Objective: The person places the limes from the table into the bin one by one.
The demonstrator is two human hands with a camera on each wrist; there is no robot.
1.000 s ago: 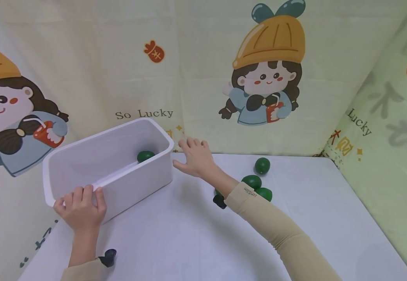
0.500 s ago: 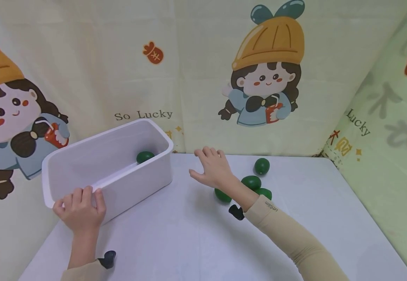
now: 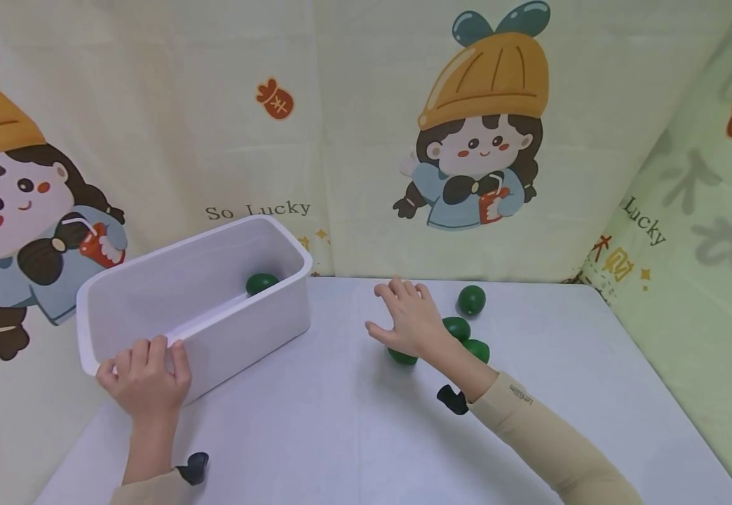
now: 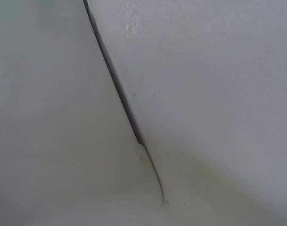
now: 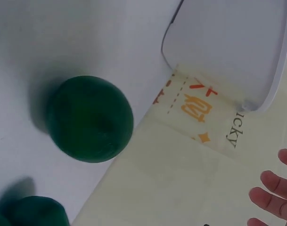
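A long white plastic bin (image 3: 252,333) stands on the left, one smooth dark green, lime-like fruit (image 3: 261,283) inside it. My left hand (image 3: 145,379) grips its near rim, fingers hooked over the edge. To the right, my right hand (image 3: 411,321) hovers with spread, slightly bent fingers and holds nothing. Partly hidden beneath it is another green fruit (image 3: 402,358). Two more, a middle fruit (image 3: 457,327) and a nearer fruit (image 3: 477,350), lie close together by the wrist. A farther fruit (image 3: 472,300) sits behind them. In the right wrist view, a round green fruit (image 5: 90,119) looms large.
The white tabletop (image 3: 315,421) reaches back to a printed cloth backdrop (image 3: 366,175), with a second cloth side (image 3: 719,294) on the right. Black straps with small wrist devices (image 3: 452,400) are worn on both arms. The left wrist view shows the bin's wall (image 4: 63,117).
My right hand has moved away from the bin's right end, rightward and nearer, to over the green fruits. My left hand stays on the rim, and the bin has not moved.
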